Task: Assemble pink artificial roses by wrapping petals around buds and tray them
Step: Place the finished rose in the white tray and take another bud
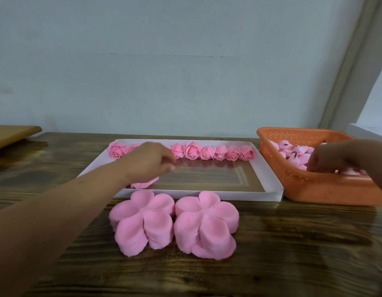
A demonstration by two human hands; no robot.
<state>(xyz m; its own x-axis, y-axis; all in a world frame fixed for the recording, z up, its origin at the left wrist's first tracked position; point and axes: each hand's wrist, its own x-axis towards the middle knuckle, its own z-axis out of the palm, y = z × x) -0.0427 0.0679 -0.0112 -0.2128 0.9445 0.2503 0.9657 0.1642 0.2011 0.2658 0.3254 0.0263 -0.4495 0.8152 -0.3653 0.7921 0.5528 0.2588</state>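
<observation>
Left hand (150,160), fingers loosely curled and holding nothing, hovers over the tray (269,181) before the roses (207,152); right hand (333,157) reaches into the basket (310,185) among buds (297,156), grip hidden

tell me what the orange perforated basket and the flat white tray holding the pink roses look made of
The orange perforated basket looks like moulded plastic: smooth, slightly glossy walls with regular rows of small holes. The flat white tray looks like matte folded cardboard, with thin walls and a cut corner seam; its floor is a reflective brown, possibly a laminated or foil lining.
</observation>
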